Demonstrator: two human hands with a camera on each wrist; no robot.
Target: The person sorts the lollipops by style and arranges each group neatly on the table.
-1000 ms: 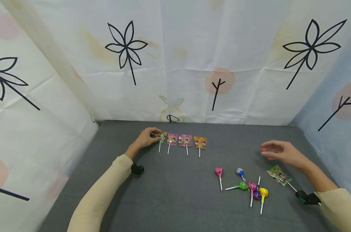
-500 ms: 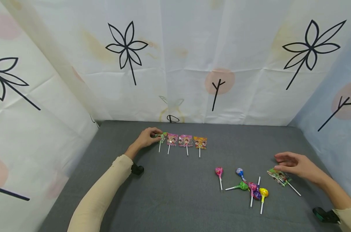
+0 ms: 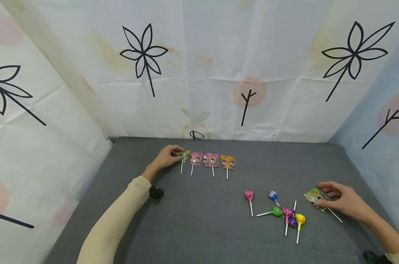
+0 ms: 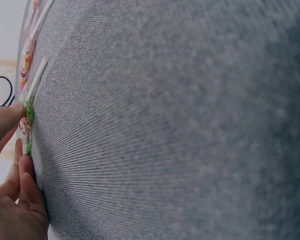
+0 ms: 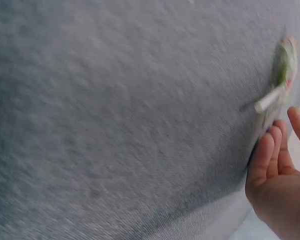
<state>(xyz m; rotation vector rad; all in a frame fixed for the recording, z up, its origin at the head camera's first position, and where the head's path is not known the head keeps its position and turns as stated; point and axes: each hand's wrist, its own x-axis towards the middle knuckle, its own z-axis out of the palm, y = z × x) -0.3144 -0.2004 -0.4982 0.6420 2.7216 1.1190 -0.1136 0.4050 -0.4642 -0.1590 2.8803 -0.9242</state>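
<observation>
At the left end of a row of flat-wrapped lollipops, my left hand (image 3: 168, 156) pinches a green-wrapped lollipop (image 3: 186, 155) by its packet. The left wrist view shows the thumb on the green packet (image 4: 28, 125), its white stick pointing away. Pink-wrapped lollipops (image 3: 196, 158) and an orange-wrapped lollipop (image 3: 227, 161) continue that row, sticks toward me. On the right, my right hand (image 3: 346, 200) hovers with parted fingers over another green-wrapped lollipop (image 3: 313, 195), the thumb overlapping its packet. In the right wrist view, the loosely bent fingers (image 5: 272, 150) are beside its stick (image 5: 270, 98).
Between the hands lies a loose group of ball lollipops: pink (image 3: 249, 195), blue (image 3: 272, 195), green (image 3: 277, 211), purple and yellow (image 3: 300, 219). The grey table (image 3: 199, 220) meets a white patterned curtain (image 3: 206, 73) at the back and sides.
My right hand has moved back toward me and to the right, down to the separate green-wrapped lollipop. The left hand has stayed in place on its lollipop.
</observation>
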